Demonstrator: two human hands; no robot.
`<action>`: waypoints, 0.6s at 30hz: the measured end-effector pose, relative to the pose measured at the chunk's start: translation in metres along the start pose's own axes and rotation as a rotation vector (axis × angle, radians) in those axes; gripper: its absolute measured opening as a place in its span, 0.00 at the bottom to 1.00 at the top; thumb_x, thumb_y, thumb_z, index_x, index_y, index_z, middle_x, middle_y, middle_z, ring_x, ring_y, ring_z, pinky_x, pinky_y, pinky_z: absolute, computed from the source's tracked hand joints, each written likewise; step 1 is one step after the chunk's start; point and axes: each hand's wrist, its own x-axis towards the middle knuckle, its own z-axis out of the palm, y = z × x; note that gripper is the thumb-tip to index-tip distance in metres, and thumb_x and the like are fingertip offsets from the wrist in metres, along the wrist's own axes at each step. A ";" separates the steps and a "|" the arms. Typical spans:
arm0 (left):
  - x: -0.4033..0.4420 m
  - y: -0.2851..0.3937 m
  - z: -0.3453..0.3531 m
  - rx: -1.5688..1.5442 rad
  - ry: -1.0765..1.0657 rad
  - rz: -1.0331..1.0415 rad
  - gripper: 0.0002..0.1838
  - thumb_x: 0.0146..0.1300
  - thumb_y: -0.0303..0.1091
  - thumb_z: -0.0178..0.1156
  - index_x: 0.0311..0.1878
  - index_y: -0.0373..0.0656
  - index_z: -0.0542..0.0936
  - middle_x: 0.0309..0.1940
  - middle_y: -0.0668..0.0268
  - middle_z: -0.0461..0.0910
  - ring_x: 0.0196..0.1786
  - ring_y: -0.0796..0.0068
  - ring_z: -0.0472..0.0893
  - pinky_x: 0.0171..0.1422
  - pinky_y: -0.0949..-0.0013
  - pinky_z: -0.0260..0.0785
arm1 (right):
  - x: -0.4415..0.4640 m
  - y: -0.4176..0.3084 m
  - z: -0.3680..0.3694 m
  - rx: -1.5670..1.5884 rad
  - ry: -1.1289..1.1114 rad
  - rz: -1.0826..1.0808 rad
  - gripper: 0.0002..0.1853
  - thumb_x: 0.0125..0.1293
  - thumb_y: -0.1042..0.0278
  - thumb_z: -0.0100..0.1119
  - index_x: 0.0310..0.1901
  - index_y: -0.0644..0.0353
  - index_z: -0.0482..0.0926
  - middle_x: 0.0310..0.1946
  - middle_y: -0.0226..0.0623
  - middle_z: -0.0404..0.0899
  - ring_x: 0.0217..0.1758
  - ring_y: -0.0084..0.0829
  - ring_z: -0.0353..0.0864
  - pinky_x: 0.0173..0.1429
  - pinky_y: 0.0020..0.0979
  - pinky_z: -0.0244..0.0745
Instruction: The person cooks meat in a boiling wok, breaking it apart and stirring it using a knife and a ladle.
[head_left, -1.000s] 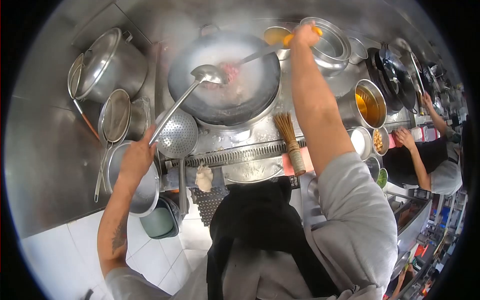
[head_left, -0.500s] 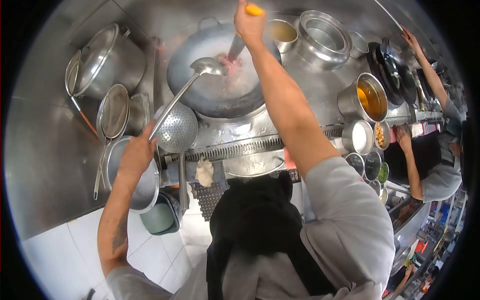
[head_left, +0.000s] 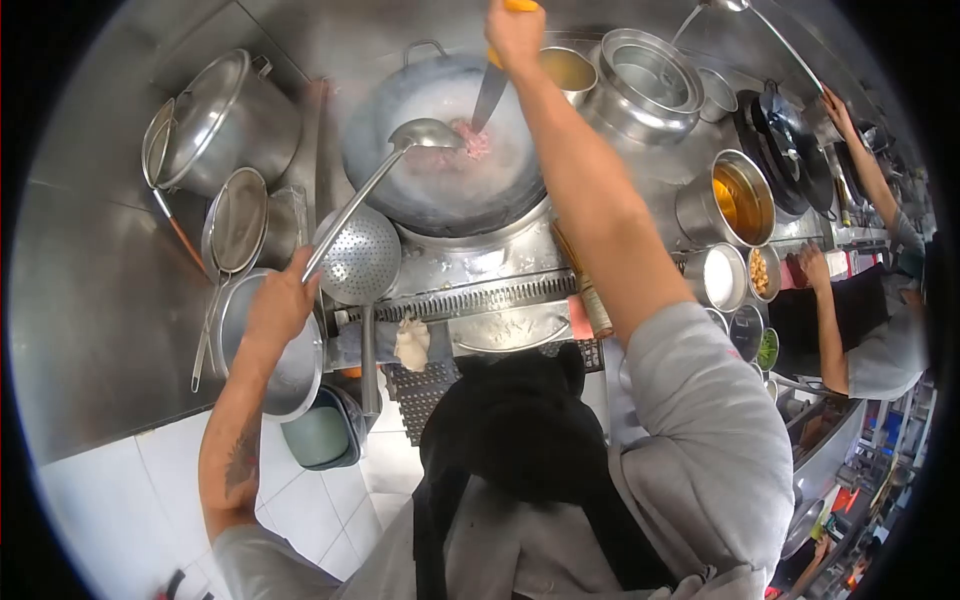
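Well apart from what looks like meat [head_left: 474, 145], left fingers [head_left: 300, 272] grasp a ladle [head_left: 422, 132], right fingers [head_left: 503, 32] a yellow-handled tool [head_left: 488, 97].

Metal wall [head_left: 345, 30] in bkgd., white tile flr. [head_left: 105, 510], prob. shelving [head_left: 893, 425] far R.

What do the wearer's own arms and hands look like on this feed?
Both the left hand and the right hand are bare, without gloves. The grey sleeves are short, leaving the forearms uncovered. A dark tattoo marks the left forearm near the elbow; its design is unclear.
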 end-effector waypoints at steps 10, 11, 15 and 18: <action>-0.019 -0.018 -0.031 -0.093 0.189 0.062 0.28 0.72 0.38 0.63 0.74 0.54 0.72 0.33 0.44 0.84 0.40 0.34 0.83 0.46 0.39 0.72 | -0.042 -0.126 -0.003 0.219 -0.277 -0.280 0.27 0.76 0.54 0.62 0.21 0.64 0.72 0.15 0.33 0.66 0.21 0.26 0.62 0.30 0.38 0.61; -0.018 -0.016 -0.027 -0.035 0.117 0.011 0.28 0.73 0.38 0.62 0.75 0.53 0.70 0.32 0.42 0.84 0.41 0.33 0.83 0.46 0.38 0.73 | -0.048 -0.124 0.000 0.216 -0.270 -0.273 0.27 0.75 0.54 0.62 0.21 0.64 0.72 0.15 0.33 0.65 0.21 0.26 0.61 0.29 0.38 0.61; -0.020 -0.012 -0.019 -0.019 0.019 -0.063 0.28 0.74 0.39 0.60 0.75 0.53 0.69 0.33 0.38 0.83 0.40 0.34 0.83 0.47 0.39 0.75 | -0.051 -0.084 0.023 0.147 -0.321 -0.366 0.26 0.76 0.54 0.62 0.20 0.60 0.73 0.14 0.31 0.66 0.21 0.26 0.63 0.30 0.37 0.63; -0.028 -0.010 -0.027 0.105 -0.017 -0.096 0.28 0.74 0.40 0.60 0.76 0.54 0.69 0.33 0.40 0.84 0.40 0.36 0.85 0.47 0.39 0.77 | -0.048 -0.155 0.022 0.143 -0.207 0.003 0.25 0.76 0.55 0.61 0.20 0.58 0.73 0.15 0.27 0.68 0.22 0.26 0.69 0.31 0.36 0.67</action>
